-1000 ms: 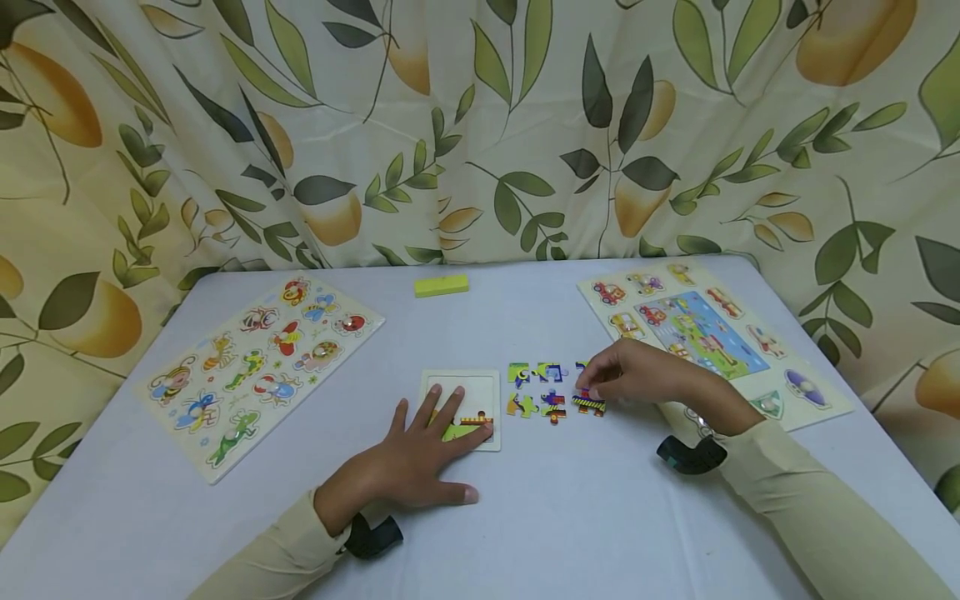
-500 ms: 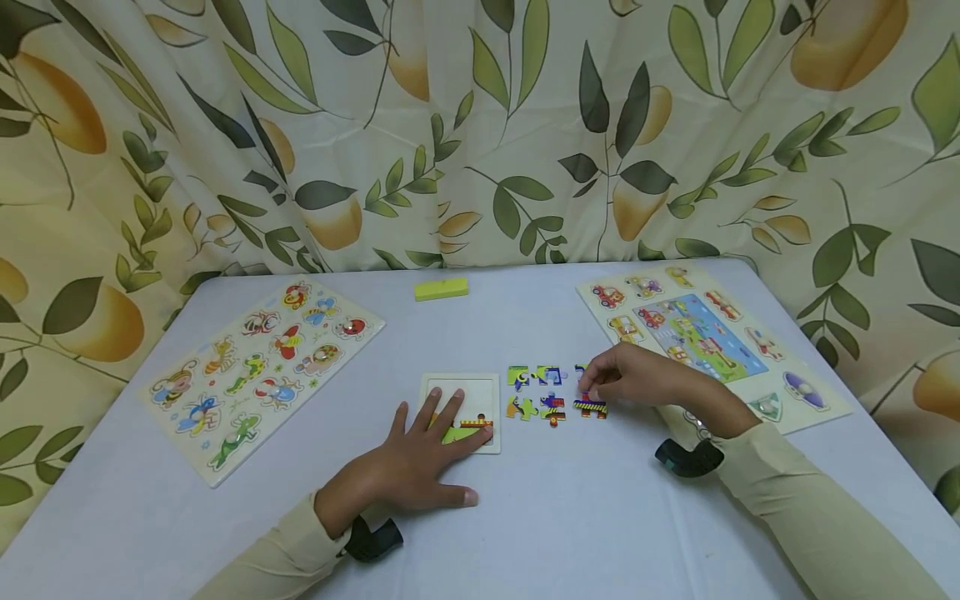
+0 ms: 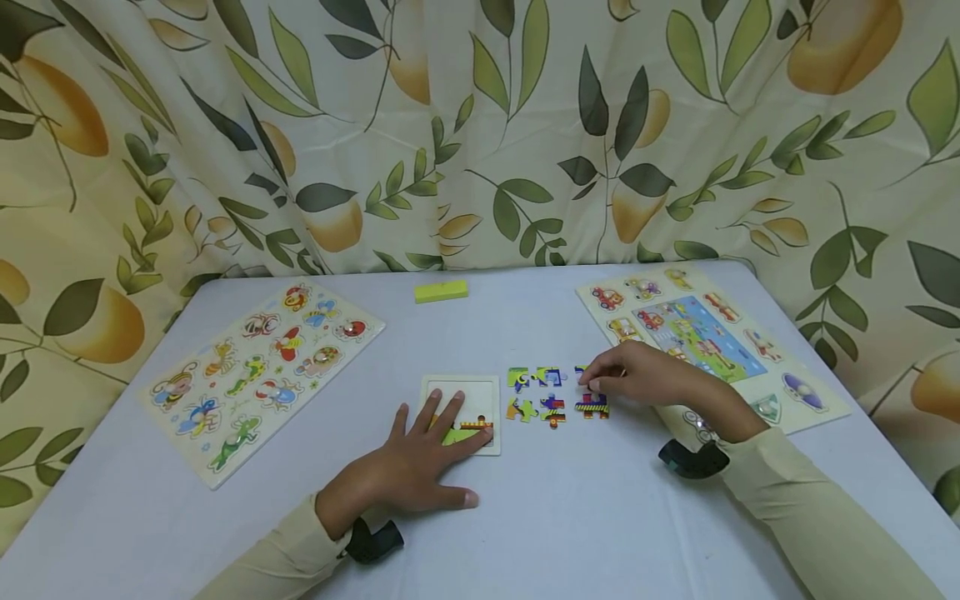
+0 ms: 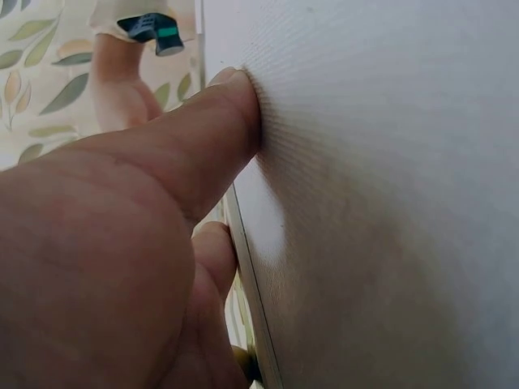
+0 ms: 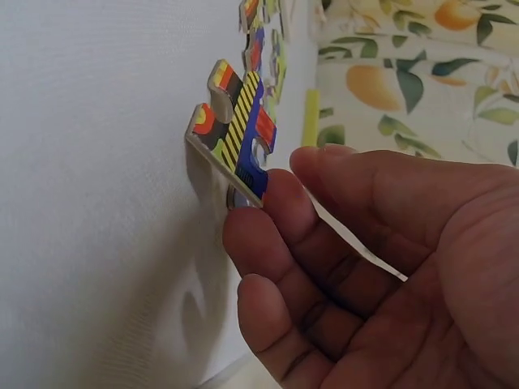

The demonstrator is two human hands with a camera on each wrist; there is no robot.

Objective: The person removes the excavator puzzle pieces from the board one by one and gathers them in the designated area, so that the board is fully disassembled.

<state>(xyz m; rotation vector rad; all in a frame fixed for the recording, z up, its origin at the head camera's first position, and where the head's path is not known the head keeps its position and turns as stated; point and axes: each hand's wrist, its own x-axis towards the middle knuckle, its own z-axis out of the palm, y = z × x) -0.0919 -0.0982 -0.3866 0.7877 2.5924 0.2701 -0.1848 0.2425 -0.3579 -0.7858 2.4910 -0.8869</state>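
My left hand [image 3: 416, 467] lies flat with spread fingers on a small square puzzle tray [image 3: 495, 385], which has a green and orange picture part at its lower right. Its thumb [image 4: 219, 121] rests on the white cloth in the left wrist view. To the right, my right hand [image 3: 637, 379] has its curled fingertips at the edge of a jigsaw puzzle piece [image 5: 235, 134], blue with a yellow-black striped band. That piece looks tilted against the cloth; its far edge is partly hidden. Several other jigsaw pieces [image 3: 553, 408] lie in two rows between the hands.
An insect peg puzzle board [image 3: 262, 379] lies at the left. A vehicle peg puzzle board [image 3: 750, 333] lies at the right, partly under my right forearm. A yellow block [image 3: 441, 291] sits near the back edge, before a leaf-patterned curtain [image 3: 517, 150].
The striped jigsaw piece has shifted slightly to the right along with my right fingertips. My left hand has stayed on the tray.
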